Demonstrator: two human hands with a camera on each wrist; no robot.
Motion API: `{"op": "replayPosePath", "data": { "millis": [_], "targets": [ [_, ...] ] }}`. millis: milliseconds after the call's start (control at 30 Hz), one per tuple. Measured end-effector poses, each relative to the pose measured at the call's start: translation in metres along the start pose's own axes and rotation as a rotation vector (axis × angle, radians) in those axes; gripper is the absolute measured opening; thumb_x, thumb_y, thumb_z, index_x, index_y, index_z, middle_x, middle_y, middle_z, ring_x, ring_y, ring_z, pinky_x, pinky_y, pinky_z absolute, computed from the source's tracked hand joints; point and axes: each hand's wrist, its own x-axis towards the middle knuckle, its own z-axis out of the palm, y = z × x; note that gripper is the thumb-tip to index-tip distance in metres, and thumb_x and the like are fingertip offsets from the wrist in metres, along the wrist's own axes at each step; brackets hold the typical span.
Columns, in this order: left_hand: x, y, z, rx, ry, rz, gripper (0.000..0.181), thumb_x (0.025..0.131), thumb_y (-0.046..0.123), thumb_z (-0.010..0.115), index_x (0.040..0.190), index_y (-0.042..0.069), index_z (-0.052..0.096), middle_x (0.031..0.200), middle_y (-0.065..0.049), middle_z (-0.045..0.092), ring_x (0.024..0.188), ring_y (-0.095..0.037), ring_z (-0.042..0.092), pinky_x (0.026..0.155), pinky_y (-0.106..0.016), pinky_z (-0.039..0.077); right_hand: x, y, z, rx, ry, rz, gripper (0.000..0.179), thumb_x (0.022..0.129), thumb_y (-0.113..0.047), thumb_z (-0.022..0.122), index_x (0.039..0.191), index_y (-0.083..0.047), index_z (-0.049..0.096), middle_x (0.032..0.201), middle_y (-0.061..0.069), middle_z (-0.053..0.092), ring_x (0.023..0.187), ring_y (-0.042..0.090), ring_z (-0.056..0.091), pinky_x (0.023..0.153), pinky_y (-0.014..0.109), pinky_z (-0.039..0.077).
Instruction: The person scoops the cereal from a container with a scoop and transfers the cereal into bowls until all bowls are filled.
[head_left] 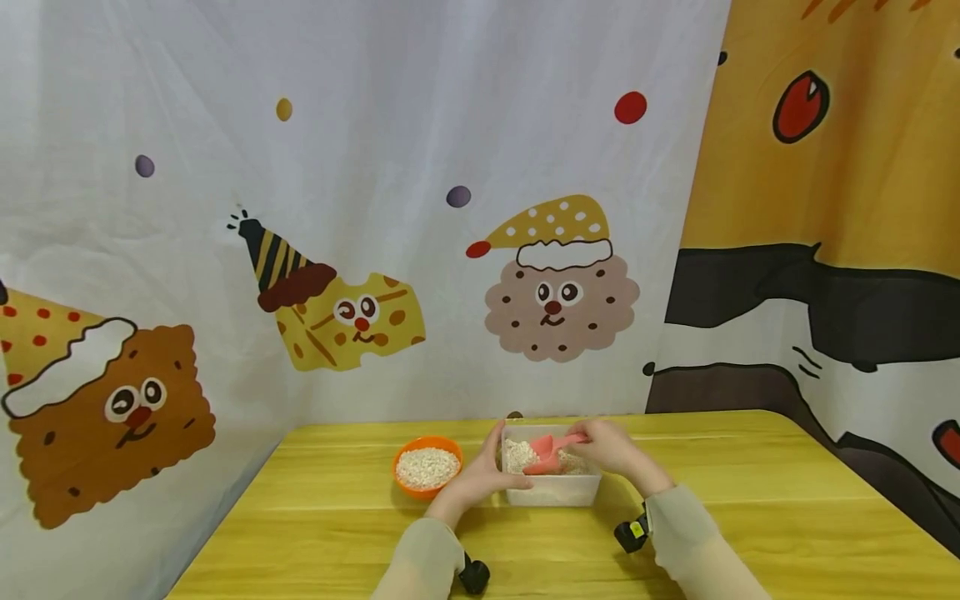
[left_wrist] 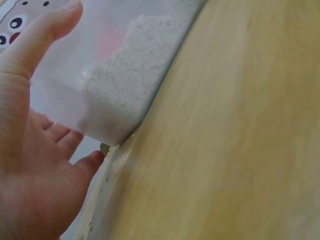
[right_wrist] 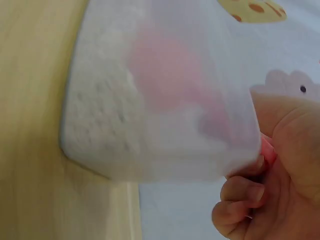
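Observation:
A white translucent plastic box (head_left: 553,493) stands on the table, partly filled with pale oat-like flakes (head_left: 517,455). My left hand (head_left: 480,477) holds the box's left end, with the thumb along the front wall and the other fingers round the end. In the left wrist view, flakes show through the box wall (left_wrist: 127,80). My right hand (head_left: 611,446) grips the handle of a pink scoop (head_left: 545,452), whose bowl is inside the box beside the flakes. Through the wall in the right wrist view, the scoop (right_wrist: 165,75) is a blurred pink shape.
An orange bowl (head_left: 397,479) full of similar pale flakes sits left of the box. Both stand toward the far edge of the wooden table (head_left: 330,525). Behind it hangs a white curtain (head_left: 375,167) printed with cartoon food.

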Motion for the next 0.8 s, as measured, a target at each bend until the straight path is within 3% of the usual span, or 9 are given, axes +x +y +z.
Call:
{"op": "replayPosePath", "data": {
  "millis": [167, 367, 633, 800],
  "targets": [
    [0.001, -0.002, 0.000, -0.015, 0.001, 0.002, 0.114, 0.076, 0.031, 0.084, 0.157, 0.027, 0.004, 0.161, -0.012, 0.009, 0.144, -0.037, 0.014, 0.107, -0.059, 0.027, 0.002, -0.007, 0.009, -0.072, 0.030, -0.026, 0.007, 0.088, -0.013, 0.066, 0.082, -0.010, 0.066, 0.064, -0.007, 0.048, 0.054, 0.009, 0.039, 0.053, 0.028, 0.035],
    [0.001, -0.002, 0.001, -0.053, -0.004, -0.005, 0.114, 0.077, 0.029, 0.083, 0.157, 0.027, 0.002, 0.161, -0.013, 0.004, 0.143, -0.037, 0.016, 0.106, -0.057, 0.030, 0.004, -0.011, 0.019, -0.163, 0.077, -0.013, 0.007, 0.089, -0.023, 0.070, 0.085, -0.018, 0.069, 0.074, -0.013, 0.058, 0.063, 0.008, 0.049, 0.068, 0.038, 0.034],
    [0.000, -0.003, 0.001, -0.066, -0.005, 0.004, 0.114, 0.077, 0.028, 0.083, 0.157, 0.026, 0.002, 0.161, -0.014, 0.004, 0.142, -0.038, 0.020, 0.105, -0.055, 0.033, 0.004, -0.008, 0.022, -0.113, 0.103, -0.020, 0.006, 0.088, -0.024, 0.072, 0.087, -0.018, 0.071, 0.078, -0.012, 0.061, 0.070, 0.008, 0.052, 0.071, 0.039, 0.030],
    [0.001, -0.003, 0.000, -0.050, -0.007, 0.005, 0.114, 0.077, 0.029, 0.083, 0.157, 0.028, 0.002, 0.161, -0.014, 0.003, 0.142, -0.039, 0.019, 0.104, -0.056, 0.033, 0.005, -0.002, 0.016, -0.047, 0.076, -0.038, 0.010, 0.090, -0.023, 0.069, 0.090, -0.013, 0.072, 0.079, -0.008, 0.060, 0.067, 0.009, 0.048, 0.066, 0.035, 0.037]
  ]
}}
